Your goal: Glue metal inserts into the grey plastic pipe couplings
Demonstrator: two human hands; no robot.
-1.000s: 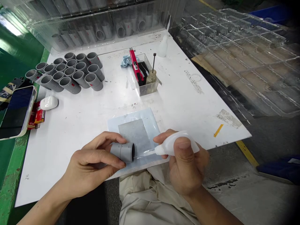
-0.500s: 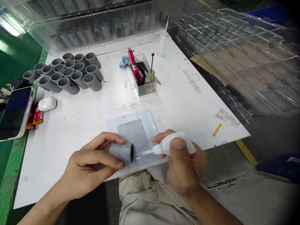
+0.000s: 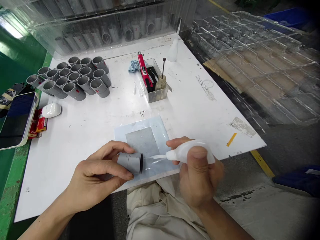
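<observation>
Gray tubes (image 3: 74, 77) stand grouped left on the white table (image 3: 200, 110); a clear box (image 3: 158, 97) sits beyond my hands. Over a pale-blue sheet (image 3: 160, 127), my left hand (image 3: 96, 175) is wrapped round a single tube (image 3: 130, 162); my right hand (image 3: 200, 176) grips a white bottle (image 3: 183, 151), nozzle (image 3: 160, 156) toward the tube's mouth (image 3: 141, 163).

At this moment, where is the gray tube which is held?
In the head view, the gray tube is left of and below centre, in the grip of the left hand; it opens toward the white bottle in the right hand.
</observation>
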